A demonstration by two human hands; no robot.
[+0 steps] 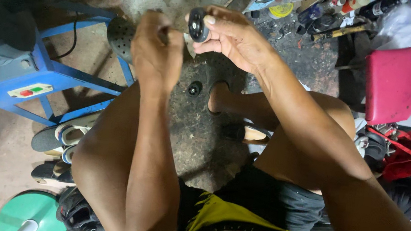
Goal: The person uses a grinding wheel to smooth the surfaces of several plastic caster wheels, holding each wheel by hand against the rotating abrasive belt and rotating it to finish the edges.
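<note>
Starting at the left, a blue metal frame [70, 74] stands over worn sandals [62, 136] on the floor; your left hand [157, 51] is curled shut, fingers bunched, what they pinch hidden; your right hand [237, 37] pinches a small black wheel [199, 24] by its rim, seemingly turned up for a look; farther right sits a red stool [389, 84].

- The left hand [157, 51] is blurred; anything pinched inside it is hidden.
- The small black round part [198, 24] is partly covered by the right hand's [237, 37] fingers.
- The green round lid [31, 213] is cut off by the bottom edge.
</note>
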